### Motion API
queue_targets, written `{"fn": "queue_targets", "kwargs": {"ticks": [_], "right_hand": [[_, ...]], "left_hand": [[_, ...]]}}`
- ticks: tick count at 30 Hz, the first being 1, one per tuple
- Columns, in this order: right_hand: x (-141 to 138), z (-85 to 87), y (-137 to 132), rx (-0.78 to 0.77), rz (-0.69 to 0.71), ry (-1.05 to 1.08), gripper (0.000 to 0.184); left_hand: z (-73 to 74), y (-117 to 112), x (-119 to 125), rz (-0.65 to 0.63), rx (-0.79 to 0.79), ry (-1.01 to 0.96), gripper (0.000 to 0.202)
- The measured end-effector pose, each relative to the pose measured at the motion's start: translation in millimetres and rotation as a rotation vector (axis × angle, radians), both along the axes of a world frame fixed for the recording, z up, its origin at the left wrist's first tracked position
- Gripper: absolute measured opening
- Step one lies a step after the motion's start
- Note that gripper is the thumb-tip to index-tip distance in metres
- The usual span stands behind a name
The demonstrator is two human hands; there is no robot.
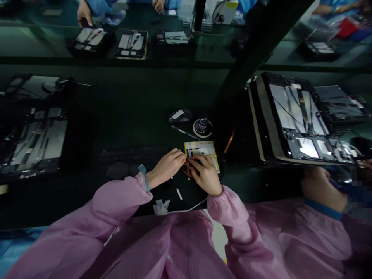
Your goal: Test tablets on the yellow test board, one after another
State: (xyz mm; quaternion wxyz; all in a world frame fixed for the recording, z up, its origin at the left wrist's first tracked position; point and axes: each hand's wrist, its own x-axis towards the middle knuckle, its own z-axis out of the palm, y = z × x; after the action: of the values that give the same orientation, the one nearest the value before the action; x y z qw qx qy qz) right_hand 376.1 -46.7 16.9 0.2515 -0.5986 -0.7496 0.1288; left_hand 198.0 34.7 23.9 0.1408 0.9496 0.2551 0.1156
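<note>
My left hand (170, 164) and my right hand (205, 173) meet at the near-left edge of a flat, yellow-edged battery pack (205, 149). Both hands have their fingers closed at a small connector end there; what exactly they pinch is too small to name. The right hand rests partly over the pack and hides some of it. Just beyond the pack lie a black pen (184, 132), a dark computer mouse (180, 116) with a white label, and a round dish (202, 128) holding a small dark part.
A tall stack of tablet-like housings (299, 112) stands at the right. More housings (37, 139) lie at the left. A white stick (179, 194) and a clear plastic scrap (161, 207) lie near me. A co-worker's hand (324, 190) is at the right.
</note>
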Motion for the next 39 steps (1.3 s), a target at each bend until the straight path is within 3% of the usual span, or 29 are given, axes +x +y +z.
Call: {"fn": "queue_targets", "kwargs": {"ticks": [6, 10, 12, 16, 19, 21, 24, 29, 33, 36, 39], "right_hand": [[-7, 5.7, -3, 0.007, 0.050, -0.249, 0.037], [-7, 10.7, 1, -0.015, 0.054, -0.255, 0.036], [1, 14.8, 2, -0.047, 0.077, -0.123, 0.040], [30, 27.9, -13, -0.035, 0.023, 0.215, 0.046], [46, 33.8, -38, -0.035, -0.068, 0.203, 0.034], [49, 31.3, -53, -0.075, -0.050, 0.122, 0.029], [46, 19.4, -65, -0.129, -0.028, -0.001, 0.030], [39, 3.9, -63, -0.123, -0.052, -0.145, 0.031], [36, 4.7, -58, -0.114, -0.058, -0.199, 0.024], [34, 5.6, -53, -0.130, -0.043, -0.204, 0.015], [35, 6.7, -50, -0.140, -0.025, -0.158, 0.014]], "left_hand": [[-5.0, -1, 2, 0.008, 0.027, 0.013, 0.020], [-4.9, 1, 2, 0.031, 0.014, -0.010, 0.016], [2.4, 2, -1, 0.074, -0.022, -0.075, 0.010], [30.9, -13, -20, 0.183, -0.020, -0.267, 0.028], [42.2, -39, -37, 0.014, -0.019, -0.209, 0.022], [37.3, -56, -42, -0.144, -0.033, -0.094, 0.021], [21.4, -71, -43, -0.212, -0.026, 0.028, 0.022], [14.8, -70, -49, -0.207, 0.002, 0.081, 0.024], [20.9, -67, -62, -0.069, 0.079, 0.113, 0.041], [20.7, -69, -68, -0.008, 0.100, 0.117, 0.036], [17.8, -74, -64, -0.052, 0.105, 0.105, 0.027]]}}
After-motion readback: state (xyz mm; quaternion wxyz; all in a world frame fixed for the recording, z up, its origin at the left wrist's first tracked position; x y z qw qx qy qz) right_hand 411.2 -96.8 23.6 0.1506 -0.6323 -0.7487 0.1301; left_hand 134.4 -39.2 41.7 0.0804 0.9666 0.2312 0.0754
